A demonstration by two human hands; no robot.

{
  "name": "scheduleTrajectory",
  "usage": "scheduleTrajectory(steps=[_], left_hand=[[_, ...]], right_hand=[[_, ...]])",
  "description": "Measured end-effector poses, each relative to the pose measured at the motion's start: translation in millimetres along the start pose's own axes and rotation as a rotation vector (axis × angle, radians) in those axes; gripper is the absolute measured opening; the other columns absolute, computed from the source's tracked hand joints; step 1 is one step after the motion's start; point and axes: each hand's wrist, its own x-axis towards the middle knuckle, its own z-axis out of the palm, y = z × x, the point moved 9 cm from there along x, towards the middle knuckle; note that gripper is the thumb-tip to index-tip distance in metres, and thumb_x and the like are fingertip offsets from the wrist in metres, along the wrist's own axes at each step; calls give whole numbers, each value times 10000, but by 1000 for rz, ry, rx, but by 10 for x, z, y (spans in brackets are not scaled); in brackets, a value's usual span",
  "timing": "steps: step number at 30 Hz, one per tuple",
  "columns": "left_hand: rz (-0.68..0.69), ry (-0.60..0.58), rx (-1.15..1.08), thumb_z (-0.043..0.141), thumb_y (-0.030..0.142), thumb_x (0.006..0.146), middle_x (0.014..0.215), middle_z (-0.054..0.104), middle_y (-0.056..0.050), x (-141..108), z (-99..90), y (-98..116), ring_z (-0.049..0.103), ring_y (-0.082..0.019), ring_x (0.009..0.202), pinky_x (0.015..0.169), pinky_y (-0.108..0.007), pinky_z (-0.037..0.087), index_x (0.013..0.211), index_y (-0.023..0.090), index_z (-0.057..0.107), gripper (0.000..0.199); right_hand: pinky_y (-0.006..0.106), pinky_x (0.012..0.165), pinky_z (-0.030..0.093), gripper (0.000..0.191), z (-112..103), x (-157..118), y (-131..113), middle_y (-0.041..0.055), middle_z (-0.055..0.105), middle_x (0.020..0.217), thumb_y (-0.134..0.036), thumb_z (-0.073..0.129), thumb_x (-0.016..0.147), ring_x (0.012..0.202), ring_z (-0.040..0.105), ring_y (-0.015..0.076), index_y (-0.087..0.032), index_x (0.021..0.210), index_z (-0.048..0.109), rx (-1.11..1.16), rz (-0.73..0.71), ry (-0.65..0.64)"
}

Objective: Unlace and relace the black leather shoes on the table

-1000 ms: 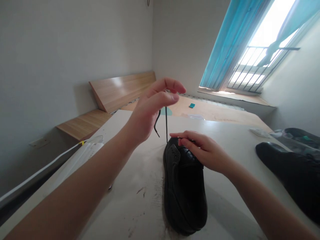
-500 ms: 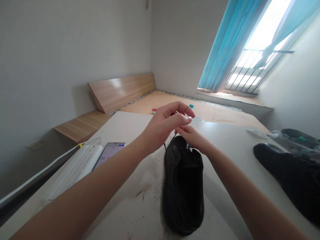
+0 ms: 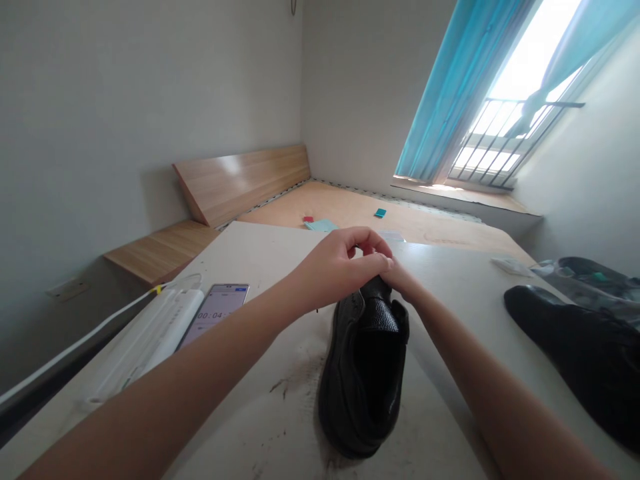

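A black leather lace-up shoe [image 3: 336, 393] lies on the white table with its heel toward me and its toe pointing away. Over the toe end, my left hand [image 3: 345, 263] is closed, thumb and forefinger pinched together; a dark bit of shoelace shows between its fingers. My right hand [image 3: 401, 279] meets it from the other side, close against the shoe's front. Its fingers are mostly hidden behind my left hand. The tongue and open collar of the shoe face up toward me.
A second black shoe [image 3: 570, 347] lies at the right, near a clear plastic bag [image 3: 595, 283]. On the left are a phone [image 3: 215, 313] showing a timer and a white power strip [image 3: 155, 340] with a cable. Small coloured pieces lie on the wooden board beyond.
My left hand has come down and right, its fingertips closing against my right hand. The shoe has shifted slightly left and toward the back, showing more of its tongue.
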Motion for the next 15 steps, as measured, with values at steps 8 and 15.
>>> scheduleTrajectory(steps=[8, 15], left_hand=[[53, 329, -558, 563, 150, 691, 634, 440, 27, -29, -456, 78, 338, -85, 570, 536, -239, 298, 637, 162, 575, 56], [22, 618, -831, 510, 158, 738, 584, 377, 18, -123, -792, 30, 277, -92, 487, 449, -267, 243, 606, 185, 479, 138]], right_hand=[[315, 848, 465, 256, -750, -524, -669, 40, 688, 923, -407, 534, 900, 897, 611, 167, -210, 807, 669, -46, -155, -130], [280, 536, 433, 323, -804, -1314, -1607, 0, 596, 617, -505, 506, 901, 552, 554, 133, -248, 732, 604, 391, -519, -239]])
